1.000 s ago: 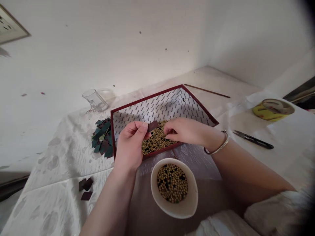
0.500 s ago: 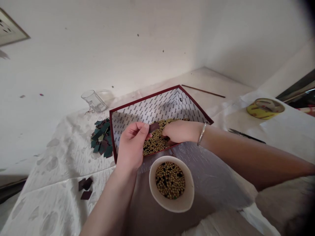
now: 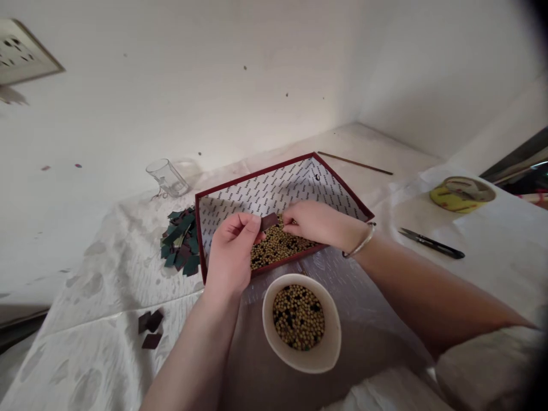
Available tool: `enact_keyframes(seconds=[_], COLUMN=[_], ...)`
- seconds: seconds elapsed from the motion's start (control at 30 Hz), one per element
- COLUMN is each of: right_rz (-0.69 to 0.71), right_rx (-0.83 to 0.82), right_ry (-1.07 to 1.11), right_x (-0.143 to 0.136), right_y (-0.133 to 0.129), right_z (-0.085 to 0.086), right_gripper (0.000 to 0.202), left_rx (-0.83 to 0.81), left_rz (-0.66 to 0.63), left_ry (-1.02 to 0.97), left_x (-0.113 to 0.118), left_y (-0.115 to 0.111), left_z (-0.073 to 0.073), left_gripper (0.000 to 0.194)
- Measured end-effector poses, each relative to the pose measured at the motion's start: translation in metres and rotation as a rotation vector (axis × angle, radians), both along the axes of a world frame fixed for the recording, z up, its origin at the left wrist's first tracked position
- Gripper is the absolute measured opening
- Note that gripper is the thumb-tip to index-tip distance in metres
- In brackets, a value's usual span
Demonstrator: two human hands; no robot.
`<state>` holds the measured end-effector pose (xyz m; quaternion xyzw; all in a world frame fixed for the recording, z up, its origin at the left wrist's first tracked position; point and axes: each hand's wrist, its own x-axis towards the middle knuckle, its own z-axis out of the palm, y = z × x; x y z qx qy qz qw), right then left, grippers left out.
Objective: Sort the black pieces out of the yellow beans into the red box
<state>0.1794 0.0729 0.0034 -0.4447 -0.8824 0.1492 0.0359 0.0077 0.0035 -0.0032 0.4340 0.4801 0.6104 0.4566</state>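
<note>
While R hand (image 3: 311, 220) over beads (image 3: 278, 249), brown pc (image 3: 269, 221) in L hand (image 3: 231, 248).

Table pushed up to wall, white patterned cover (image 3: 103, 291) on it, wrinkled, grey blotches. Red-rimmed box (image 3: 257, 173) sits mid-table. Clear glass mug (image 3: 172, 181) near the wall, off the box's far left corner. Heap of green and brown pieces (image 3: 182, 240) just beside the box's left end. Three loose dark pieces (image 3: 152, 341) nearer the front edge, well apart from the heap. Thin brown stick (image 3: 355, 162) beyond box, right. Yellow roll (image 3: 460, 198) and black snips (image 3: 432, 242) off to the right, apart.
</note>
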Motion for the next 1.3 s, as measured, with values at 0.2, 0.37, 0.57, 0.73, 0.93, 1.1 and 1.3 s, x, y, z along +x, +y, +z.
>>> enact_keyframes(seconds=[0.2, 0.37, 0.57, 0.73, 0.93, 1.1, 1.3], right_rz=[-0.183, -0.123, 0.071, 0.075, 0.074, 0.033, 0.002], right_rx=[0.224, 0.357, 0.592, 0.690, 0.731, 0.638, 0.444], right_ry=[0.427, 0.683, 0.803, 0.687, 0.645, 0.688, 0.836], right_x=[0.000, -0.001, -0.010, -0.016, -0.015, -0.015, -0.016], right_y=[-0.017, -0.030, -0.045, -0.044, -0.044, -0.044, -0.039], right_z=[0.007, 0.007, 0.006, -0.006, -0.008, -0.005, -0.006], right_gripper=[0.028, 0.017, 0.006, 0.013, 0.016, 0.014, 0.012], left_rx=[-0.024, -0.029, -0.032, -0.084, -0.095, -0.090, -0.094], left_rz=[0.036, 0.018, -0.078, -0.120, -0.103, -0.099, -0.091], left_ry=[-0.045, -0.040, -0.009, -0.057, -0.095, -0.065, -0.046], left_x=[0.001, 0.000, -0.003, -0.002, -0.002, -0.002, -0.003], left_y=[0.001, 0.001, -0.001, -0.002, 0.000, -0.001, -0.001], left_z=[0.002, 0.004, 0.003, 0.006, 0.007, 0.006, 0.005], left_gripper=[0.012, 0.013, 0.013, 0.016, 0.017, 0.017, 0.016])
